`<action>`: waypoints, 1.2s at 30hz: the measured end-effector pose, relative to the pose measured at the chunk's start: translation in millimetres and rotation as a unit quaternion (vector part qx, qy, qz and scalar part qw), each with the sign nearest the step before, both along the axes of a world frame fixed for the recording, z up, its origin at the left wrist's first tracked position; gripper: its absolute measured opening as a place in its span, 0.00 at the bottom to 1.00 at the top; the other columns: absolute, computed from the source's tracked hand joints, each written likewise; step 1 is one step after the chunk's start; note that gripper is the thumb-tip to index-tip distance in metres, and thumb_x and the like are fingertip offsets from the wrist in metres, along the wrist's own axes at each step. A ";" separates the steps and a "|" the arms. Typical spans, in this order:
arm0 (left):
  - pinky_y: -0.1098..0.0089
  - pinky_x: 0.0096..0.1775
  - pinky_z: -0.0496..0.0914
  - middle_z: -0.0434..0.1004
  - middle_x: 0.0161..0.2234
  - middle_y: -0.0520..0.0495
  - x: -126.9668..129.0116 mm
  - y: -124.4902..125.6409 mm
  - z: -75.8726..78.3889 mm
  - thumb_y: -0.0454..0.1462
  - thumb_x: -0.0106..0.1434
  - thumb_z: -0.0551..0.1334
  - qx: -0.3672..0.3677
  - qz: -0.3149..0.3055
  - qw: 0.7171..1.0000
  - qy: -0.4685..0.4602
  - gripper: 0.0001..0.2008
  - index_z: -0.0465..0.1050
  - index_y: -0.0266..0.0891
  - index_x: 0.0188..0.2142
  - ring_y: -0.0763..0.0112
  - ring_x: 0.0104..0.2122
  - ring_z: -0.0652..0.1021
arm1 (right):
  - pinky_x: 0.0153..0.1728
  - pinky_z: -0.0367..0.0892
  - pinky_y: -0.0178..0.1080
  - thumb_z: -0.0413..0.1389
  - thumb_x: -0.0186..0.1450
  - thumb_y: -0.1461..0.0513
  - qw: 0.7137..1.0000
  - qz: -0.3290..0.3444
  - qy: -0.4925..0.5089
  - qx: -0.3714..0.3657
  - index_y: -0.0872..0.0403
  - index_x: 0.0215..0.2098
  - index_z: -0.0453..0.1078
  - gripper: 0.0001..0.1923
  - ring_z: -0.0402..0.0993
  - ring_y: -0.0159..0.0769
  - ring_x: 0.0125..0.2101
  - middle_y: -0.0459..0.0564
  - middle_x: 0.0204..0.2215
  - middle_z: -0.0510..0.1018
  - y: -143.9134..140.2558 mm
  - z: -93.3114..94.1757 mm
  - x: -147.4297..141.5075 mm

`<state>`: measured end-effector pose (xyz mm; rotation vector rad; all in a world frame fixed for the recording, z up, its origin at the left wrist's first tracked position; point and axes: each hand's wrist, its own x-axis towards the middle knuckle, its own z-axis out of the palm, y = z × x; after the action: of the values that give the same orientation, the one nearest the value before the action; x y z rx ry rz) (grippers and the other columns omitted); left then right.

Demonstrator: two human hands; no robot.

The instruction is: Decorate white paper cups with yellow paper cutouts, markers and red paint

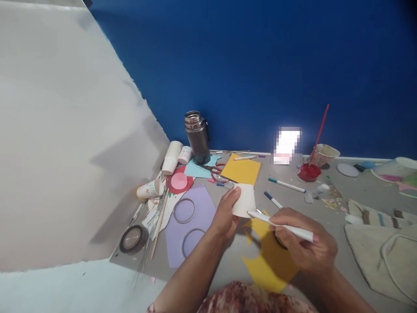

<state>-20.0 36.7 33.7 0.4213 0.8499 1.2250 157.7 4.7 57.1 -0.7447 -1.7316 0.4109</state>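
Observation:
My left hand (228, 213) is closed around a white paper cup (245, 201), thumb along its side, holding it above the table. In my right hand (302, 243) is a white marker (289, 229) with a pink end, gripped like a pen. The marker's tip is at the cup's lower right edge; whether it touches I cannot tell. Beneath the hands lies a yellow paper sheet (272, 265) with curved cut-outs. A purple paper sheet (202, 208) with two rings (184, 211) on it lies to the left of my left hand.
A steel flask (199, 141), stacked paper cups (172, 156) and red-handled scissors (217, 170) stand or lie at the back left. Tape (133, 239) sits at the left edge. Toward the right are a red paint pot (309, 173), markers (286, 185) and a cloth bag (374, 256).

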 end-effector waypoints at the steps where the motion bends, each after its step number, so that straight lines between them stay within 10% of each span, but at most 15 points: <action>1: 0.68 0.37 0.72 0.79 0.32 0.46 -0.3 0.2 -0.5 0.53 0.54 0.75 0.000 0.002 1.000 0.000 0.29 0.77 0.34 0.45 0.65 0.32 0.79 | 0.28 0.76 0.35 0.59 0.66 0.70 1.000 0.001 0.000 0.007 0.50 0.41 0.77 0.10 0.80 0.36 0.25 0.48 0.27 0.84 -0.1 0.0 0.1; 28: 0.69 0.37 0.74 0.82 0.39 0.43 2.4 -2.2 3.1 0.54 0.46 0.79 -0.035 0.013 0.999 0.002 0.34 0.76 0.35 0.45 0.61 0.38 0.81 | 0.21 0.68 0.32 0.61 0.69 0.64 0.985 0.003 0.084 -0.150 0.50 0.39 0.80 0.05 0.73 0.30 0.19 0.46 0.25 0.81 -4.3 -14.6 3.0; 36: 0.64 0.36 0.78 0.83 0.35 0.43 -12.9 -16.7 12.5 0.53 0.54 0.76 -0.043 0.000 0.999 0.032 0.30 0.77 0.34 0.46 0.61 0.31 0.82 | 0.19 0.63 0.31 0.67 0.62 0.50 0.893 -0.037 0.210 -0.396 0.55 0.42 0.79 0.18 0.69 0.29 0.20 0.51 0.29 0.84 38.0 -7.7 4.1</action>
<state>-32.9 20.0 46.2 0.3926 0.9549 1.1748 161.7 42.6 49.5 -1.1861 -1.0873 1.1712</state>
